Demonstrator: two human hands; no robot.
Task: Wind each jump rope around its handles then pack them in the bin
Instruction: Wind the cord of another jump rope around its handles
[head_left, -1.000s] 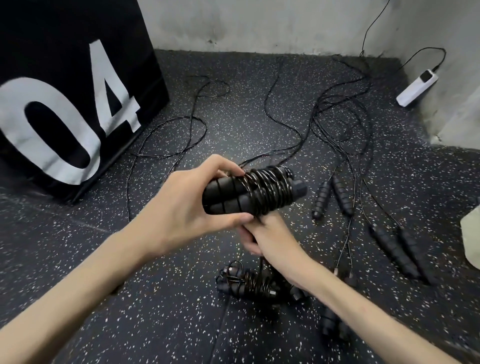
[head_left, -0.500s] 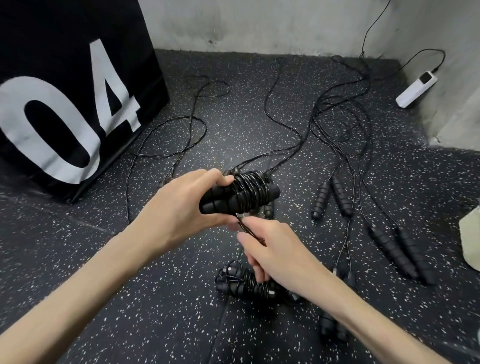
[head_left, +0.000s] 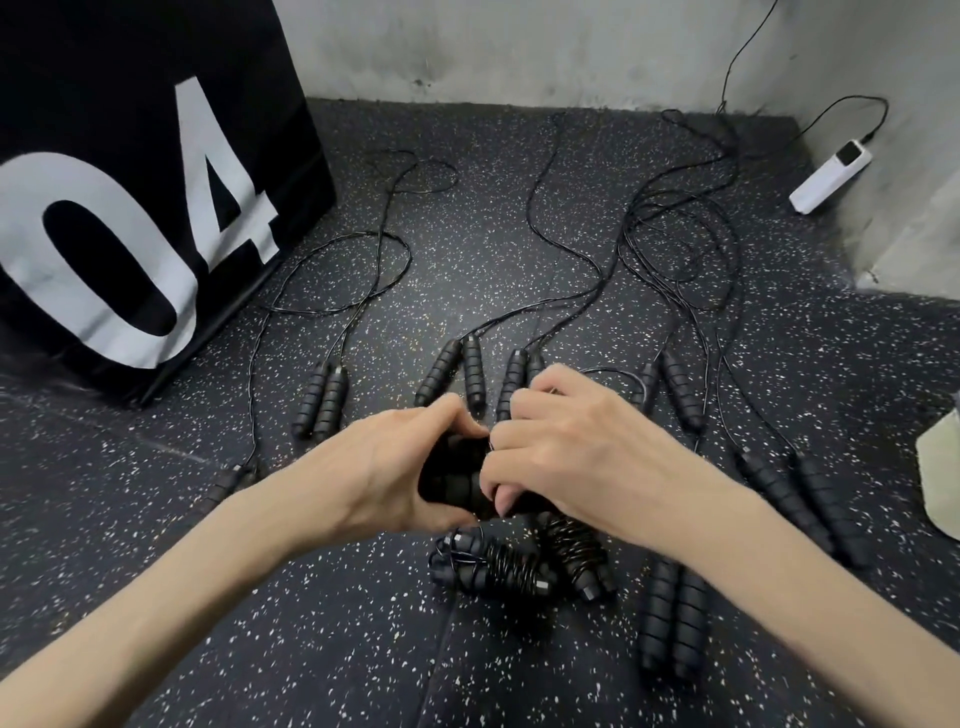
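- Black ribbed handles (head_left: 452, 480) held low above the speckled floor (head_left: 311, 623), just over two wound bundles (head_left: 498, 566).
- Left hand (head_left: 384, 467) fingers wrapped round the handles.
- Right hand (head_left: 566, 452) fingers curled, pinching thin cord against them.

Handles (head_left: 670, 618) matt ribbed foam; floor (head_left: 311, 623) speckled rubber, rough.

Your left hand (head_left: 395, 467) grips paired handles (head_left: 452, 480) | your right hand (head_left: 571, 457) pinches there | two wound ropes (head_left: 498, 564) on floor (head_left: 311, 623) below
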